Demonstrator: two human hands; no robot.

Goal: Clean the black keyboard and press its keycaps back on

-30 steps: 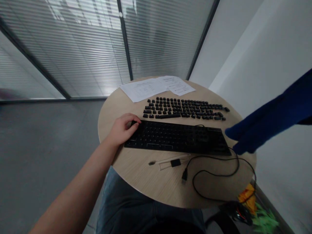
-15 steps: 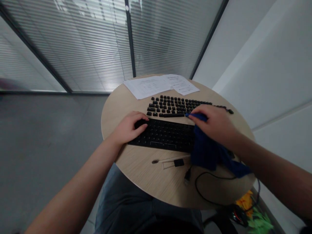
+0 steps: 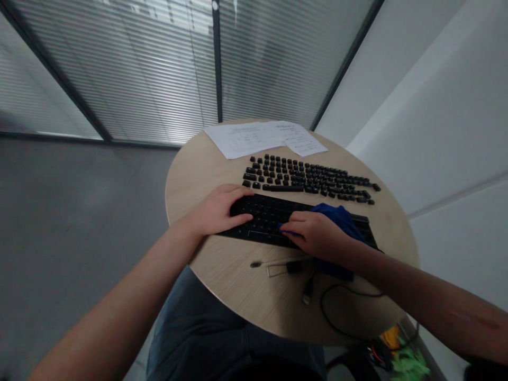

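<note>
A black keyboard base (image 3: 265,211) without its keycaps lies across the round table. My left hand (image 3: 222,209) grips its left end, thumb on the front part and fingers at the back edge. My right hand (image 3: 311,231) pinches a blue cloth (image 3: 337,214), with a bit of it at the fingertips on the middle of the base. The rest of the cloth drapes over the right part of the base and the table's front. Behind the base, loose black keycaps (image 3: 286,174) stand in rows.
Printed sheets (image 3: 246,138) lie at the back of the table (image 3: 234,275). In front of the base are a brush (image 3: 256,264), a small wire tool (image 3: 277,271) and a USB plug (image 3: 307,291) with its cable. Orange and green cloths (image 3: 410,362) are down at the right.
My right hand has moved from the keycap rows toward me and left, down onto the base, drawing the cloth along. My left hand stays on the left end.
</note>
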